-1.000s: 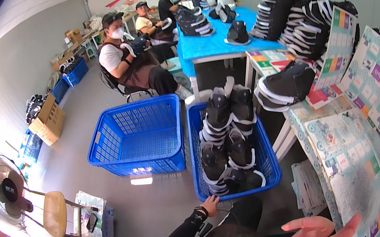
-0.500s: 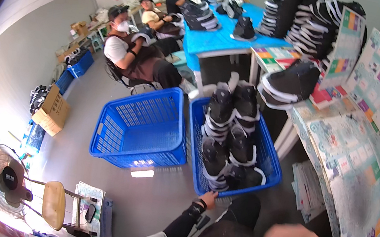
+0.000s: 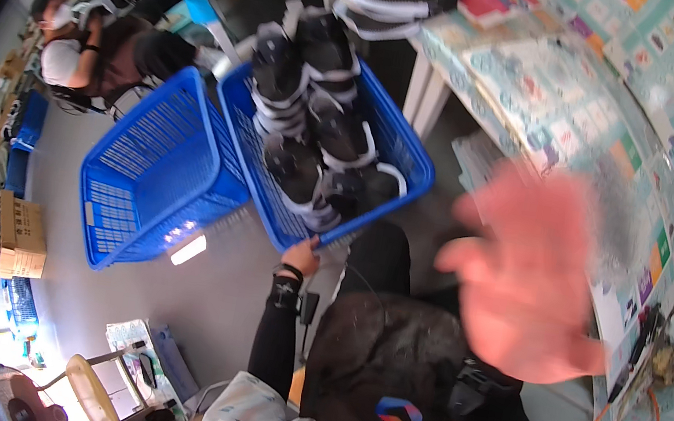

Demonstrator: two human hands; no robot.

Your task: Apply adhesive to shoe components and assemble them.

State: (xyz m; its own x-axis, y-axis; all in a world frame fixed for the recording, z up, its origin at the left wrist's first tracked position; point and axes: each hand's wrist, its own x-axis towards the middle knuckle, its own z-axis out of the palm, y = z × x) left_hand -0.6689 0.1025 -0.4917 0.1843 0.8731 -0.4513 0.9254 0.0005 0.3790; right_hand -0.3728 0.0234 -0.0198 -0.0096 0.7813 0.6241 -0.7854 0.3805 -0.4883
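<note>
Head view: the left hand (image 3: 301,255), fingers clasping the loaded blue basket (image 3: 383,120), seemingly steadies it, black shoes (image 3: 337,128) stacked inside presumably saving space, while the blurred right hand (image 3: 527,274) hovers unclenched, apparently empty.

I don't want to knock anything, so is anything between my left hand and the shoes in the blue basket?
Only the basket's near rim. Your left hand is at that rim, and the black-and-white shoes sit just inside it. Nothing else visible stands between them.
</note>
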